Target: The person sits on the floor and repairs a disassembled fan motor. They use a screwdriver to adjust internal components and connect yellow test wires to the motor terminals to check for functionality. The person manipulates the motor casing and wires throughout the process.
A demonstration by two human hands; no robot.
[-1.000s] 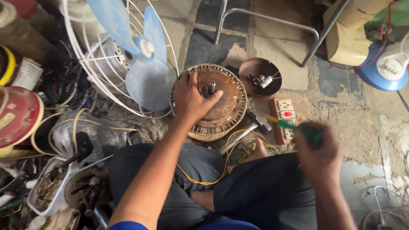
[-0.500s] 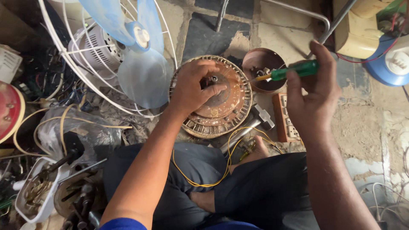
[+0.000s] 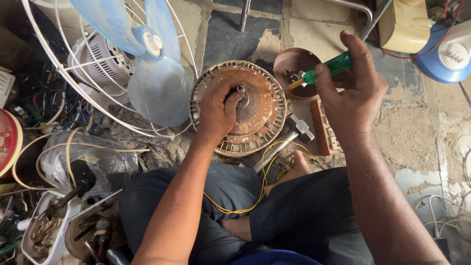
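A round rusty fan motor (image 3: 255, 105) lies on the floor in front of my crossed legs. My left hand (image 3: 218, 110) rests on top of it, fingers curled around its central shaft. My right hand (image 3: 351, 93) is raised to the right of the motor and holds a green-handled screwdriver (image 3: 326, 69), whose tip points left toward the motor's right rim. A yellow wire (image 3: 267, 167) runs from the motor across my lap.
A blue-bladed fan in a white wire cage (image 3: 122, 64) lies at the left. A brown dish (image 3: 294, 68) with small parts, a hammer (image 3: 289, 137) and a power strip (image 3: 326, 130) sit right of the motor. Wires, a plastic bag and tool tubs crowd the left.
My right hand has lifted the screwdriver from low on the right up and inward, its tip now near the motor's rim. My left hand has stayed on the motor's centre.
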